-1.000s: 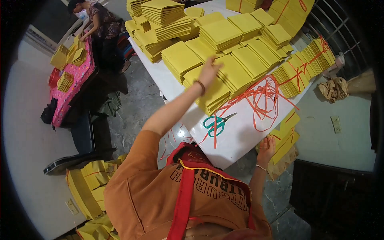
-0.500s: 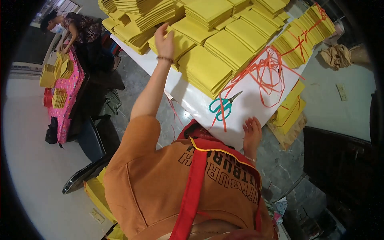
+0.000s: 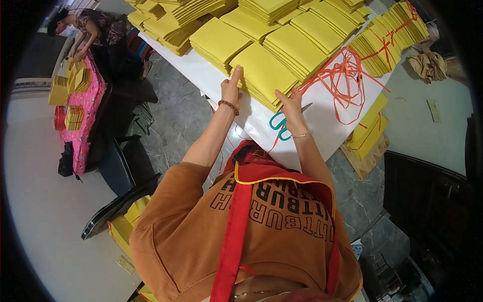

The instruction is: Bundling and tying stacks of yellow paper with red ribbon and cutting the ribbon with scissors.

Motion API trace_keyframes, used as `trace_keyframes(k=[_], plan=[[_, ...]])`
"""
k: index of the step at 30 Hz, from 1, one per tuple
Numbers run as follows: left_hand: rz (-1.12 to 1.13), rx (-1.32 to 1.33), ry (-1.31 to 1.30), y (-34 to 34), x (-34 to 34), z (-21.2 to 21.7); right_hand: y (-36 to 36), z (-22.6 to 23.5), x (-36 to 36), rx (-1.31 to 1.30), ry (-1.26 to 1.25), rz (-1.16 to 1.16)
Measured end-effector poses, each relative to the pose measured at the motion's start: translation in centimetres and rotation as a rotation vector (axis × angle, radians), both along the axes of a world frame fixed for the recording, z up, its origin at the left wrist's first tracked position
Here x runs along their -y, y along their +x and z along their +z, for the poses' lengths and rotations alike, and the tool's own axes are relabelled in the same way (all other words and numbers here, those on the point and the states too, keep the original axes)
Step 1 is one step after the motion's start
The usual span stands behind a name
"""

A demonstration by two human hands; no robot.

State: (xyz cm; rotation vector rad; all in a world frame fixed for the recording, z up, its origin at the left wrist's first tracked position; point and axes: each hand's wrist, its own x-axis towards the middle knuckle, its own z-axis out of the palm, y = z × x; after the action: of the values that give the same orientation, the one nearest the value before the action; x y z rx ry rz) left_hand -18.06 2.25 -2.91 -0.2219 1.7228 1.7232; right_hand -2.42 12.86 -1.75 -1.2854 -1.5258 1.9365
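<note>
My left hand point(image 3: 231, 93) is at the left side of the nearest stack of yellow envelope-like papers point(image 3: 266, 70), fingers stretched out along its edge. At the same stack's near right corner is my right hand point(image 3: 293, 111), its thumb and fingers spread. Both hands seem to touch the stack, though neither visibly closes round it. Beside and partly behind my right wrist lie green-handled scissors point(image 3: 279, 126), their blades partly hidden. Right of the stack, a tangle of red plastic ribbon point(image 3: 348, 85) is spread on the white tabletop point(image 3: 322, 132).
More yellow stacks point(image 3: 221, 40) cover the far part of the table. Red-tied bundles point(image 3: 375, 48) stand at the right, crumpled brown paper point(image 3: 427, 67) beyond. Another person point(image 3: 98, 30) bends over a pink-covered table point(image 3: 90, 113) at the left, near a black chair point(image 3: 115, 168).
My left hand has come back toward me from the farther stack to the nearest one. My right hand has moved up and left from the table's near edge to that stack's corner.
</note>
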Motion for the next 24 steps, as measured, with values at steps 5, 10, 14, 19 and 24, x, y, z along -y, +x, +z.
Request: trace_keyframes(k=[5, 10, 14, 19, 24], plan=[[0.107, -0.013, 0.050, 0.3, -1.6, 1.2, 0.1, -2.4, -0.7, -0.068, 0.048, 0.034], [0.043, 0.071, 0.330, 0.8, -1.8, 2.5, 0.9, -0.1, -0.4, -0.157, -0.042, 0.067], [-0.068, -0.024, 0.309, 2.5, -1.7, 4.6, 1.9, 2.5, -0.5, -0.268, -0.167, 0.144], [0.019, -0.682, 0.148, 5.7, -0.1, 10.1, 2.7, 4.4, 0.3, -0.296, -0.197, 0.241], [0.028, -0.518, 0.517, 7.5, 1.4, 13.9, 6.3, 5.5, 1.7, -0.672, -0.423, 0.124]])
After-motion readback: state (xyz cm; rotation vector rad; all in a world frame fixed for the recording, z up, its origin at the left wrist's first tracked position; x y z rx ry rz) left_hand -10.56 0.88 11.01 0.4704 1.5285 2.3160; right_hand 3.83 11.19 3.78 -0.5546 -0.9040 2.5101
